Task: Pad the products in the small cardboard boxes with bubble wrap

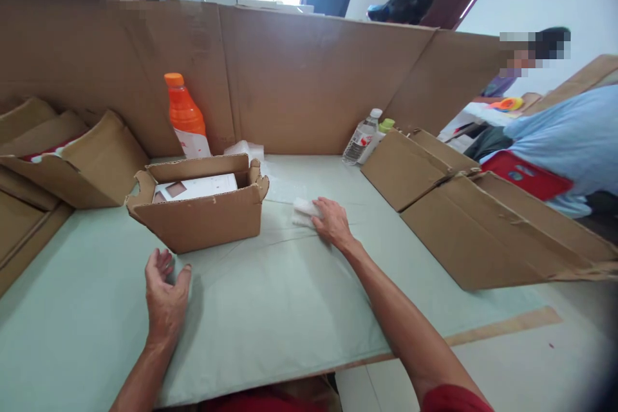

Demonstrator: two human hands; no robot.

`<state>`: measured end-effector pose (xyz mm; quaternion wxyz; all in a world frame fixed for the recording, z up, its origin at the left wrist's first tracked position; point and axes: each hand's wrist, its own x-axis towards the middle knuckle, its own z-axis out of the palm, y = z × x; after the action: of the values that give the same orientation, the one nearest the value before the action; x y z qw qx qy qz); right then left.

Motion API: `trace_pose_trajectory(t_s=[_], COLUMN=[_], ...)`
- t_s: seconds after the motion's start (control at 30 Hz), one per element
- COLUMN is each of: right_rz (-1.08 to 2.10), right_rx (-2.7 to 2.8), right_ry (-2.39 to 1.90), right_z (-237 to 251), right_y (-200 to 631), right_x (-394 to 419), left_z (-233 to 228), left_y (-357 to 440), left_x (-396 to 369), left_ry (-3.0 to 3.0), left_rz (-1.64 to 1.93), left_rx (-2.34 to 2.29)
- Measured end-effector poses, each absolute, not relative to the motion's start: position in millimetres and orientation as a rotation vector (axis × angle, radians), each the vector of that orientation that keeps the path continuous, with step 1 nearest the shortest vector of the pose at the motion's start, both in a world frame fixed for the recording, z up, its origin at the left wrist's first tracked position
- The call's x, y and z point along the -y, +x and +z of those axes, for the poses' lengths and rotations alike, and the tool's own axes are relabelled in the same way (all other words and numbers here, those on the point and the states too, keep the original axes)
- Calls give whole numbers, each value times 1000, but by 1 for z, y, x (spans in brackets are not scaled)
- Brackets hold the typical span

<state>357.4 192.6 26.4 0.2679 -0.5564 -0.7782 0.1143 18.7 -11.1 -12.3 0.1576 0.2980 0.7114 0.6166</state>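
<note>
Two bare forearms reach in from the lower edge; the left hand (pixel 165 293) and right hand (pixel 332 222) wear no gloves, rings or watch; a dark red short sleeve (pixel 454 399) covers the right upper arm; matching red cloth shows at the chest.

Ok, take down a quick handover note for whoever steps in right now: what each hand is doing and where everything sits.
Left hand: open, holding nothing, resting on the pale green table cover just in front of the small open cardboard box.
Right hand: fingers pressed down on a white folded cloth lying on the cover, right of the box.
The box holds a white flat item.
Orange bottle stands behind the box; clear bottle sits at the back right.
Cloth still outside the box.
</note>
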Motion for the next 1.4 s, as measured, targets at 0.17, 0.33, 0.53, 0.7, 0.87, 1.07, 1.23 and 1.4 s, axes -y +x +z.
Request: trace_pose_trajectory(t_s=[0.17, 0.33, 0.53, 0.7, 0.87, 1.07, 1.23, 1.4], right_rz=[378, 837, 1427, 1598, 1236, 1217, 504, 428], right_rx=[2019, 1960, 1717, 1604, 1554, 2076, 2386, 2453], right_ry=[-1478, -1221, -1035, -1120, -1272, -1030, -1133, -1135], right_z=[36, 76, 112, 86, 54, 58, 33, 22], right_y=[364, 361, 358, 352, 361, 348, 317, 321], right_x=[-180, -129, -76, -72, -66, -32, -41, -69], left_z=[0, 23, 52, 48, 28, 26, 23, 19], left_y=[61, 87, 113, 127, 127, 123, 124, 120], left_x=[52, 51, 32, 38, 55, 69, 70, 75], left_ry=[1061, 1512, 1438, 1041, 746, 817, 826, 822], left_rz=[1543, 1450, 1387, 1170, 1124, 1060, 1018, 970], left_rx=[-2204, -2001, -1673, -1272, -1362, -1423, -1430, -1416])
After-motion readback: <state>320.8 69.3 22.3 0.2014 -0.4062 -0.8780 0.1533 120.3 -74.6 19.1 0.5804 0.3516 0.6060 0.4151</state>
